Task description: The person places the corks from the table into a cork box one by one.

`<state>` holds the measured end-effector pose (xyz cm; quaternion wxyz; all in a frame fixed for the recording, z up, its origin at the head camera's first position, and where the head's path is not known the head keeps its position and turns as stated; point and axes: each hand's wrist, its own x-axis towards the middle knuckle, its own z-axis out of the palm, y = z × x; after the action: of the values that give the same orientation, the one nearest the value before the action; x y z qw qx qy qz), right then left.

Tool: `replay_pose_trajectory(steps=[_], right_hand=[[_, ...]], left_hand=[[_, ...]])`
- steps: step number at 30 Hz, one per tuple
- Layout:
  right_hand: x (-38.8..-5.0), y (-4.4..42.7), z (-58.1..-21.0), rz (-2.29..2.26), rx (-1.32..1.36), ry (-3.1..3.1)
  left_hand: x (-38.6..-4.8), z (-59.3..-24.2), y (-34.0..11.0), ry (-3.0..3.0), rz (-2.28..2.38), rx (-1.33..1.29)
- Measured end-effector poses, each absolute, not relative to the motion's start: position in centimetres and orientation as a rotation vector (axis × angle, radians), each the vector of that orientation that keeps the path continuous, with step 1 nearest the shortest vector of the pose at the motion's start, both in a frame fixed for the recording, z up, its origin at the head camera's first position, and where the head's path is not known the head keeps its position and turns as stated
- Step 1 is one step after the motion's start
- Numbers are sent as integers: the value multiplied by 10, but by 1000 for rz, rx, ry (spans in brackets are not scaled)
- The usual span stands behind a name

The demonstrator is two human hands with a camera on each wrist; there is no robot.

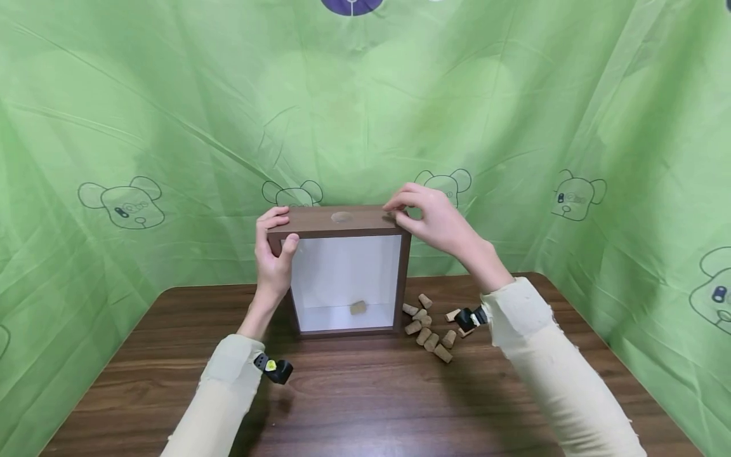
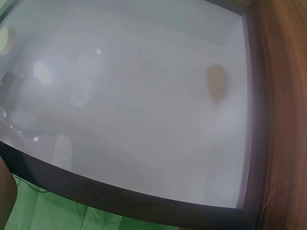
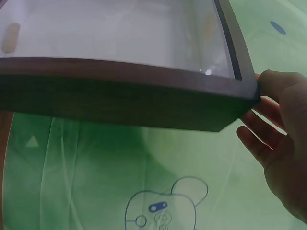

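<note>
A brown-framed shadow box (image 1: 342, 331) with a clear front and white inside stands upright on the table. One cork (image 1: 358, 308) lies at the bottom inside it and shows as a blurred tan shape in the left wrist view. A pale round spot (image 1: 342, 217) marks the middle of the box's top. My left hand (image 1: 275, 263) grips the upper left corner, thumb in front and fingers over the top. At the upper right corner is my right hand (image 1: 431, 219), its bent fingers and thumb holding the edge; in the right wrist view some fingertips hang beside the corner.
Several loose corks (image 1: 427, 327) lie on the dark wood table (image 1: 365, 393) just right of the box. Green printed cloth (image 1: 217, 127) hangs behind and at both sides. A black wrist camera (image 1: 471, 318) hides part of a few corks.
</note>
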<state>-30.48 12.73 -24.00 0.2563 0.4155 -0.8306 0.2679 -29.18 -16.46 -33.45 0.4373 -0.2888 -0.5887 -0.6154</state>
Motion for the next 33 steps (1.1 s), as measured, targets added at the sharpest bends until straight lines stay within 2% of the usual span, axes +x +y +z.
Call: replay_pose_trajectory(steps=[33], right_hand=[[-306, 198, -289, 765, 923, -2330]], left_hand=[[-293, -336, -164, -1482, -1513, -718]])
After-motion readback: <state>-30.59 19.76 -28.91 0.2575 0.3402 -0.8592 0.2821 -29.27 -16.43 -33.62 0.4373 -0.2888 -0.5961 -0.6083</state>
